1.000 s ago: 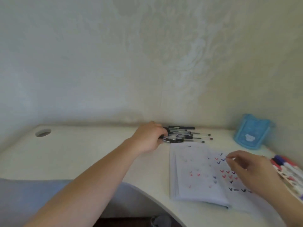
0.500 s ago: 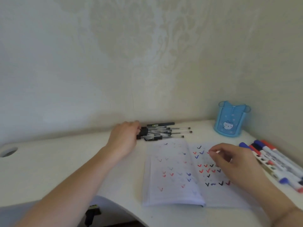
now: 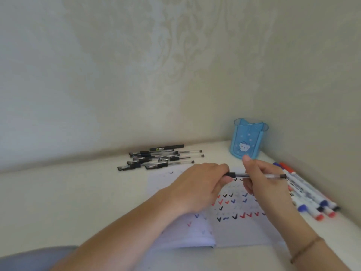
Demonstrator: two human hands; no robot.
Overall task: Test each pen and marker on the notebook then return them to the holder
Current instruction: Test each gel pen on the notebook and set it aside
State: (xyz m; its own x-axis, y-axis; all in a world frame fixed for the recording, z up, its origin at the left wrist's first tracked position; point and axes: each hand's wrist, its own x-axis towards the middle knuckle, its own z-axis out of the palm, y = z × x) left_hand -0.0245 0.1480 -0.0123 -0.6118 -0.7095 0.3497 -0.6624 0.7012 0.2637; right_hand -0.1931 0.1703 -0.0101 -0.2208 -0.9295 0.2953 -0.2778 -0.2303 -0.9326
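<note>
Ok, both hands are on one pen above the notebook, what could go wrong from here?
1. The left hand grips the cap end and the right hand the barrel of the pen; if the cap comes off abruptly, it could drop among the pen pile.
2. The right forearm lies close to the markers and might roll them off the desk.

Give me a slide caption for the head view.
Both hands hold a pen over the notebook.

Bare counter (image 3: pixel 68 192) lies open on the left. Pens (image 3: pixel 158 159) crowd the back wall, markers (image 3: pixel 308 194) the right edge beside the holder (image 3: pixel 248 141).
</note>
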